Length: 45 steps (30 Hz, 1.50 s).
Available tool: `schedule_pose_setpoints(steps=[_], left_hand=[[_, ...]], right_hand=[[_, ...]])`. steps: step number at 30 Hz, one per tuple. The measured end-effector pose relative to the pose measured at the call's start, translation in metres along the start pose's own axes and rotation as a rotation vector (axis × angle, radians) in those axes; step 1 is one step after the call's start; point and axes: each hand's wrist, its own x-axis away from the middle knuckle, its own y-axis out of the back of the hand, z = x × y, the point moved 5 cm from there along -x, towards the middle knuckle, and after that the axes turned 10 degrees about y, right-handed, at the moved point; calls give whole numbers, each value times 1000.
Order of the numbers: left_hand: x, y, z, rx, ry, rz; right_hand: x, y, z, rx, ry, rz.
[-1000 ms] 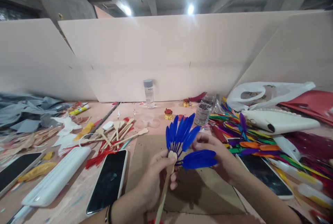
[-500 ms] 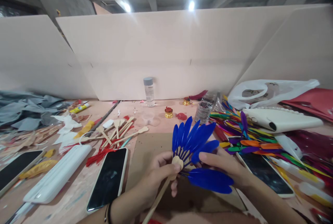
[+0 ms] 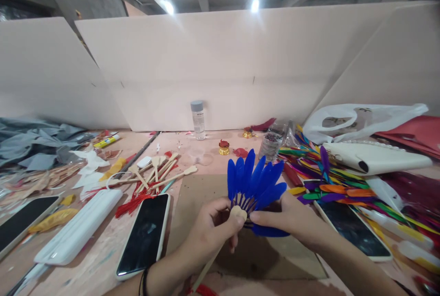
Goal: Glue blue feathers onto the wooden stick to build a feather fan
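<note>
Left grip (image 3: 217, 223) pinching wooden stick head (image 3: 239, 213), right grip (image 3: 292, 217) pinching blue feathers (image 3: 248, 173), fanned between

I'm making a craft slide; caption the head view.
Left hand holds a wooden stick, right hand the blue feathers fanned from its tip, above brown cardboard.

Holding a round-headed wooden stick (image 3: 206, 268) in the left hand (image 3: 208, 227), below a fan of blue feathers (image 3: 252, 179); grasping the lower-right feathers with the right hand (image 3: 290, 216); over brown cardboard (image 3: 194, 190) on a pink table (image 3: 99, 259), between two dark-screened phones (image 3: 144, 234).
</note>
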Motion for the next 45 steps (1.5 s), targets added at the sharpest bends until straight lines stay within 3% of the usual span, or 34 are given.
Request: schedule_pose_setpoints(steps=[20, 34, 45], left_hand=[[2, 1, -4, -54, -17, -42], [3, -2, -8, -174, -40, -72], [1, 1, -5, -136, -54, -65]], right_hand=[[-2, -11, 9, -143, 41, -96], [-3, -13, -6, -139, 53, -37], [-5, -11, 6, -67, 118, -35]])
